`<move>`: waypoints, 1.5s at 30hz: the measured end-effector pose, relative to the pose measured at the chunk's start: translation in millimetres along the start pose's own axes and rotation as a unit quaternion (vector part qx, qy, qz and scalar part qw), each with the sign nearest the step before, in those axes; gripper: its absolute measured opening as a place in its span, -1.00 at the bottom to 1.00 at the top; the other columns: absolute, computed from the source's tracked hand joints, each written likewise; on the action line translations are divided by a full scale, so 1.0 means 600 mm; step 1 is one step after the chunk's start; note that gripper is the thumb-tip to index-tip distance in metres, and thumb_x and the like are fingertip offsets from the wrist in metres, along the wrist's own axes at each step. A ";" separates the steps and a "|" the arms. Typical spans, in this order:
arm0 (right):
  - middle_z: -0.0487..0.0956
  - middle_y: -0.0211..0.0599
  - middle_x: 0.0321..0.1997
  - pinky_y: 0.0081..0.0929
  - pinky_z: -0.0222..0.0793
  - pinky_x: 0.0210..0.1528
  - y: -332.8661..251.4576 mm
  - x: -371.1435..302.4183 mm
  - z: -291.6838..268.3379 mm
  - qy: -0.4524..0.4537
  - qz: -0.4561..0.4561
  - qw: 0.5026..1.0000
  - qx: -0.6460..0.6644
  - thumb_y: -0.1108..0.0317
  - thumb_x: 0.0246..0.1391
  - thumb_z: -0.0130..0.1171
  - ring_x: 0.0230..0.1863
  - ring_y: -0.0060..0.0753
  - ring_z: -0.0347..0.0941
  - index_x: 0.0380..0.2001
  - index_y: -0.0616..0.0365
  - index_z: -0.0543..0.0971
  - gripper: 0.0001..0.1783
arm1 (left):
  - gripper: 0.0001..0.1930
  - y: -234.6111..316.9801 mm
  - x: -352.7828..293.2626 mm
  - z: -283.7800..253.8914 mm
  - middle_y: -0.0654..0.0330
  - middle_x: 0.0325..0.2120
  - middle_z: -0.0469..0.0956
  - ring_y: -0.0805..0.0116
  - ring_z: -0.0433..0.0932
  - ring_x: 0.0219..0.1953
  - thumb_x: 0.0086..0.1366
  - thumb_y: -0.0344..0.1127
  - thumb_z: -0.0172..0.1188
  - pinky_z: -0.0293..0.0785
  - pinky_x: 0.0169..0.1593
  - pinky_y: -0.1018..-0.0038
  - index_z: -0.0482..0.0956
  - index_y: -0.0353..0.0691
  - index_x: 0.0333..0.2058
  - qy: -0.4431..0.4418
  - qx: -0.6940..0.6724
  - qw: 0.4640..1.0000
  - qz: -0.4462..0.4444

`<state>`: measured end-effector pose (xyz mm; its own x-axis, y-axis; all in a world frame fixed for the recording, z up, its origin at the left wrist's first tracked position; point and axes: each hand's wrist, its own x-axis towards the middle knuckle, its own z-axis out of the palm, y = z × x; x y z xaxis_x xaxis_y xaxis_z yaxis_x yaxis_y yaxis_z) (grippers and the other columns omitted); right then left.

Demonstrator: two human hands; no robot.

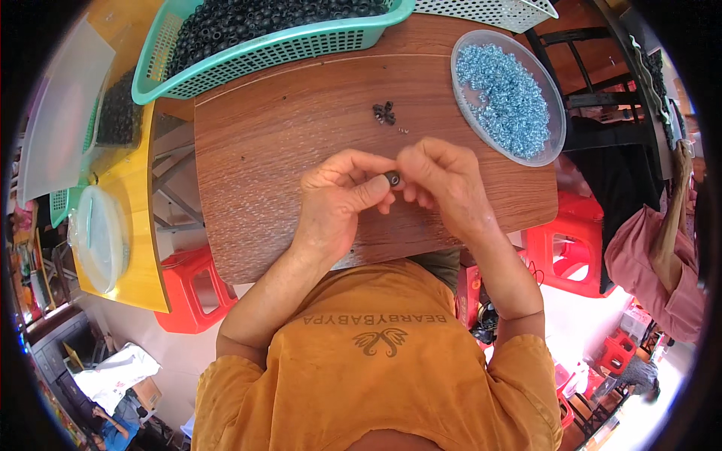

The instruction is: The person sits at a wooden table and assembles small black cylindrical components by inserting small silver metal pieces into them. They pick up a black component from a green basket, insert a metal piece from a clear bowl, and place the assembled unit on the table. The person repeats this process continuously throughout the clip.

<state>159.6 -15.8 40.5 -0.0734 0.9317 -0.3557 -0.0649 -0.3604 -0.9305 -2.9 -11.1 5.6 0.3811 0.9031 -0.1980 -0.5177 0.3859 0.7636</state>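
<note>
Over the middle of the brown wood-grain table [256,165], my left hand [335,195] pinches a small black cylindrical part [392,178] with a ring-like end between thumb and fingers. My right hand [445,177] is closed right beside that part, fingers pressed together; whatever it grips is hidden. Beyond my hands lies a little cluster of black parts [384,113], with tiny clear bits [403,131] next to it. At the far left, a green plastic basket [278,56] is heaped with similar black parts [263,22]. Small clear-blue pieces [505,98] fill much of a round clear tub [470,120] at the right.
A white perforated basket [496,10] stands at the far edge. On the left, a yellow table [139,225] bears a round translucent lid or tub [101,237]. Red stools [197,289] flank the table. Dark and pink cloth [654,270] hangs at the right. Another person [120,432] appears at lower left.
</note>
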 end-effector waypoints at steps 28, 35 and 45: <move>0.49 -0.07 -0.46 -0.16 0.34 -0.27 0.011 0.164 -0.032 0.100 -0.339 0.700 -0.620 0.55 -0.21 0.09 -0.29 -0.05 0.42 -0.53 0.25 0.51 -0.93 | -0.82 0.000 0.043 -0.042 0.02 -0.39 0.51 0.42 0.44 -0.46 0.18 -0.49 0.10 0.35 -0.39 0.50 0.47 -0.40 -0.23 0.036 -0.105 0.993 -0.044; 0.53 -0.11 -0.42 -0.37 0.34 -0.26 -0.006 0.124 -0.029 0.065 -0.264 0.881 -0.387 0.51 -0.11 0.10 -0.32 -0.23 0.45 -0.46 0.28 0.52 -0.91 | -0.81 0.003 0.042 -0.041 0.04 -0.40 0.51 0.44 0.44 -0.47 0.20 -0.47 0.08 0.35 -0.38 0.52 0.47 -0.41 -0.21 0.027 -0.105 0.993 -0.054; 0.50 -0.35 -0.36 -0.63 0.34 -0.26 0.016 0.064 0.023 0.045 -0.279 0.954 -0.100 0.58 -0.02 0.07 -0.39 -0.58 0.42 -0.39 0.28 0.54 -0.90 | -0.81 0.006 0.037 -0.029 0.05 -0.43 0.54 0.42 0.48 -0.47 0.20 -0.49 0.08 0.39 -0.41 0.55 0.46 -0.42 -0.21 0.033 -0.085 0.995 -0.043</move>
<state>142.7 15.6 19.2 0.0039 0.9793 0.2025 0.1225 0.2005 -0.9720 -9.4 13.2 -6.8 0.3810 0.8736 -0.3028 -0.6091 0.4835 0.6287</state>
